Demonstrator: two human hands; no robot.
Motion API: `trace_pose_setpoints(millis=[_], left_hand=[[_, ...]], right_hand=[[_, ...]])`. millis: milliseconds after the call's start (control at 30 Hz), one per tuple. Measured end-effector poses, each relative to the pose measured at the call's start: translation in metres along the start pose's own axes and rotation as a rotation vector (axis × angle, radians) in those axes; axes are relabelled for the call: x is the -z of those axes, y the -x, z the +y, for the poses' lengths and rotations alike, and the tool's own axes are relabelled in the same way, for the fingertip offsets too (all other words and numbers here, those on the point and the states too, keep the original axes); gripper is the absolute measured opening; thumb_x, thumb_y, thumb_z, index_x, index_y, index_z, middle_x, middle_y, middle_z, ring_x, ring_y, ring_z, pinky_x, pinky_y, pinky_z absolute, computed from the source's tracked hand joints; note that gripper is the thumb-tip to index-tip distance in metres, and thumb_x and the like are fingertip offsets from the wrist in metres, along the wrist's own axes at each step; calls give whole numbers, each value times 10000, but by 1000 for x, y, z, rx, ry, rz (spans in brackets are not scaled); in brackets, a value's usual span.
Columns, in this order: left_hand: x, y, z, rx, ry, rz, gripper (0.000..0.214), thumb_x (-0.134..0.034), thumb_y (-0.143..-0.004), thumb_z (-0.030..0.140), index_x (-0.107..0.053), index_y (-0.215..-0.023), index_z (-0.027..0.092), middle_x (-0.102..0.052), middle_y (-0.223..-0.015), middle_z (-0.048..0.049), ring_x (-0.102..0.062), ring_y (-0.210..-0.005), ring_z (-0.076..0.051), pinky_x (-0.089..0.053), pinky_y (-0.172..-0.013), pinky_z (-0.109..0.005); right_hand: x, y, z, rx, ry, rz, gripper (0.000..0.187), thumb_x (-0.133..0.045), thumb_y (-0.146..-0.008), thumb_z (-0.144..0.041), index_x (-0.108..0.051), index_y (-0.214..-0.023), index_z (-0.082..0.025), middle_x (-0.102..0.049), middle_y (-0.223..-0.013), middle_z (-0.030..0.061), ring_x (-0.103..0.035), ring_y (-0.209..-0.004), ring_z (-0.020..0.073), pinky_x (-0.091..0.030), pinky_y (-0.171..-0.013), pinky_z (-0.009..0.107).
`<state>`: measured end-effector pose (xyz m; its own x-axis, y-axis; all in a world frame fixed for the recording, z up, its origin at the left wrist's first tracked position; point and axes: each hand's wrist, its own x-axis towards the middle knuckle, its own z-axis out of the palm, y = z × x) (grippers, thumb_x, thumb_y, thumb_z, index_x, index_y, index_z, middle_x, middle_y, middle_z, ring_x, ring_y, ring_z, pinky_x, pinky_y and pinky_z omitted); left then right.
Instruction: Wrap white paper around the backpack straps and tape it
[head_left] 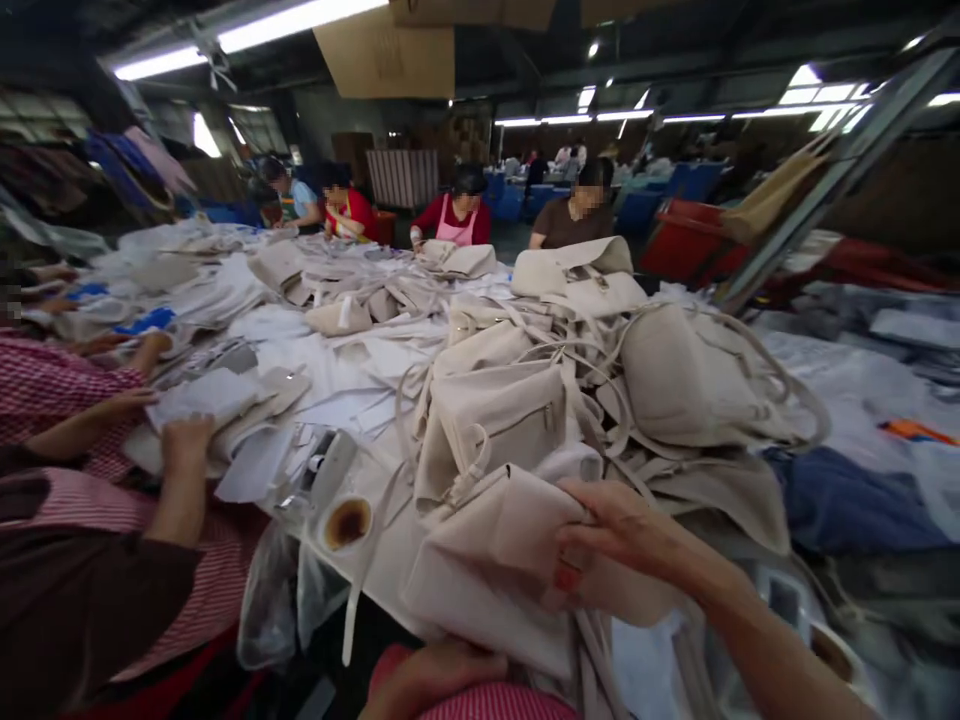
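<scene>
A beige handbag (502, 545) lies tilted on the near edge of the table, right in front of me. My right hand (611, 525) is closed on its upper right side, with the fingers pinching the material at the opening. Below those fingers a small red patch (567, 575) shows on the bag. Low in the view, my left hand (450, 675) is at the bag's near lower edge with its fingers held together; part of it is hidden. Just behind stands another beige handbag (499, 410) with a zipped pocket and straps.
More beige bags (686, 375) and loose straps pile up behind and to the right. White paper sheets (315, 350) and bag parts cover the table. A dish of brown liquid (348, 522) sits near the edge. A co-worker's hands (187, 440) handle pieces at left; several people sit across.
</scene>
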<state>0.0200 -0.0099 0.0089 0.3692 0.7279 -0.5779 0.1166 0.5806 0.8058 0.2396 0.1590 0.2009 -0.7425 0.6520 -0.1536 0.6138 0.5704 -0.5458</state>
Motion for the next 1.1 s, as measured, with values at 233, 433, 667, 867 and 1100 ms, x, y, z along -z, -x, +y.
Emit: trace_pose_setpoints(millis=[233,433,667,867,1100], left_hand=[[14,36,37,-35,-37,-120,495,-648,-733,585,-752,-994,178,-751,-958,-37,-642,-999,-274,-458,-985,-404],[27,77,64,-40,-359,66,364,-535,-840,473,-727,-744,178,-693,-709,14,-635,-750,-189,-502,-746,-273],[22,82,130,-591,-484,664,354,-432,-930,388,-666,-1128,210,-699,-1161,-103,-624,-1112,-222,-478,-997,-349],[-2,50,156,-562,-785,591,306,-591,-797,272,-673,-1086,215,-715,-1070,-100,-656,-1012,-258,-525,-912,-392],[-8,35,156,-513,-652,391,185,-563,-797,365,-617,-926,244,-712,-800,7,-663,-747,-192,-533,-702,-259]], right_hand=[[19,-10,24,-64,-130,-62,179,-666,-755,-317,-671,-901,-214,-694,-872,4,-623,-816,208,-431,-686,260],[-48,-33,34,-94,71,-25,156,-668,-773,-241,-658,-915,-178,-703,-918,62,-631,-876,238,-417,-716,287],[-100,-25,-30,-3,451,100,182,-587,-840,-137,-690,-968,-217,-720,-866,71,-648,-762,224,-355,-575,285],[-146,-4,-67,145,511,2,128,-663,-824,-182,-740,-926,-173,-762,-776,96,-644,-627,218,-394,-493,296],[-107,15,-66,166,405,-79,119,-659,-864,-236,-730,-881,-142,-759,-761,71,-619,-585,167,-372,-442,274]])
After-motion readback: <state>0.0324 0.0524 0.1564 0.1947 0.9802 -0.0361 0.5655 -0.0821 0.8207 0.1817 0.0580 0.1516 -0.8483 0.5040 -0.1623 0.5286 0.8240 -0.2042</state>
